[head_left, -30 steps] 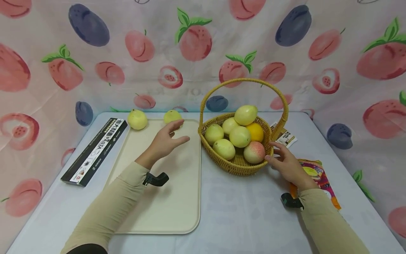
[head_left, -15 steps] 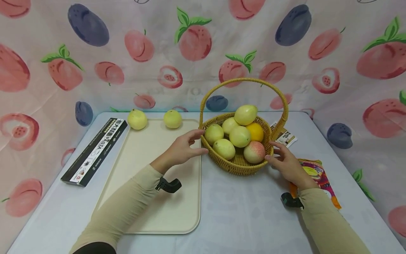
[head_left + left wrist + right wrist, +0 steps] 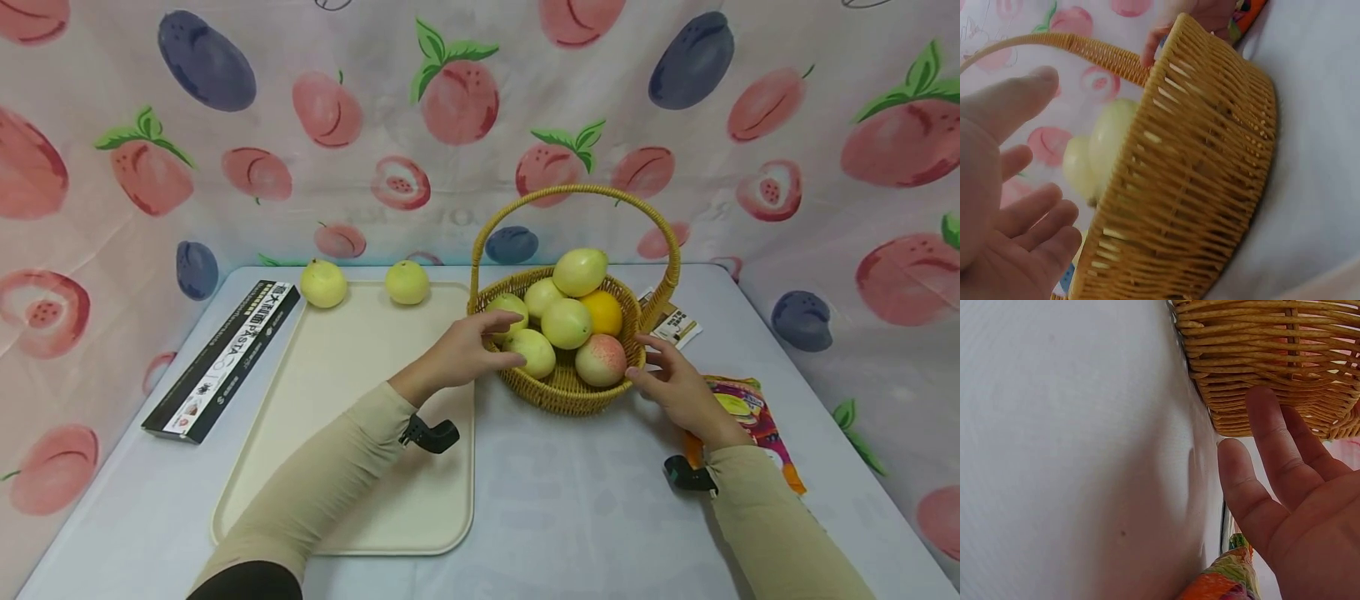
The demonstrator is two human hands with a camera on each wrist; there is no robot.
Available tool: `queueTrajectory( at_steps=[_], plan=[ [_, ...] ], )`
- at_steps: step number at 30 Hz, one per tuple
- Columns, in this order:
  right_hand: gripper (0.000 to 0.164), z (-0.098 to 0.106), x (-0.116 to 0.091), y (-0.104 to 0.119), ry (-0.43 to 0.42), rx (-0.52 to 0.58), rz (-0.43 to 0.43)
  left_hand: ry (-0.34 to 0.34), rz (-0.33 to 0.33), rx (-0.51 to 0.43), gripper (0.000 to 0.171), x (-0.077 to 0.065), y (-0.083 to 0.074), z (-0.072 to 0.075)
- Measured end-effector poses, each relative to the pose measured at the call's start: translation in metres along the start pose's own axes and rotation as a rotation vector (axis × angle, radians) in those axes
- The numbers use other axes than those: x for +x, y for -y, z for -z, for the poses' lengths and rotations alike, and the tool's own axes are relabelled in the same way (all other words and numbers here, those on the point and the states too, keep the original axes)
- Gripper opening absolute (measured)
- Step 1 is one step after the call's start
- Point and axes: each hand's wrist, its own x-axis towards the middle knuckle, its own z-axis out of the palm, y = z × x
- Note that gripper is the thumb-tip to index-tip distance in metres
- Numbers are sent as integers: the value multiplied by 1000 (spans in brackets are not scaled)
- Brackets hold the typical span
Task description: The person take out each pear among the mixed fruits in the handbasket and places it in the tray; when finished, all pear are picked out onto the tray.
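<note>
A wicker basket with a tall arched handle holds several pale yellow-green round fruits, an orange and a peach. Over its left rim reaches my left hand, fingers and thumb spread apart around the near-left fruits; nothing is held. In the left wrist view, that left hand hovers beside the basket's rim, palm in view. At the opposite side my right hand holds the rim, its thumb at the edge. The right wrist view shows the other fingers along the outer wall, thumb hidden.
Left of the basket lies a beige tray. Two pale green fruits, one fruit and another fruit, sit along its far edge. A black pasta box lies further left. A colourful packet and a small packet lie right.
My left hand has moved right and slightly toward me, from the fruit at the tray's far edge to over the basket's left rim. My right hand and the basket have stayed put.
</note>
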Motion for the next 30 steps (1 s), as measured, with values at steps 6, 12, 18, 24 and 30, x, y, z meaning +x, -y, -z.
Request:
queueTrajectory(
  at_steps=[6,12,18,24,30],
  plan=[
    [69,0,0,0,0,2,-16,42,-11,68,70,13,-5,-6],
    [71,-1,-1,-1,0,11,-29,108,-8,121,74,28,-10,-11],
    [67,0,0,-5,-17,17,9,141,19,172,71,39,-13,-14],
    [68,0,1,-4,-8,16,12,172,43,187,66,47,-13,-15],
    [68,1,0,-3,-2,23,2,235,61,217,61,54,-12,-14]
  ],
)
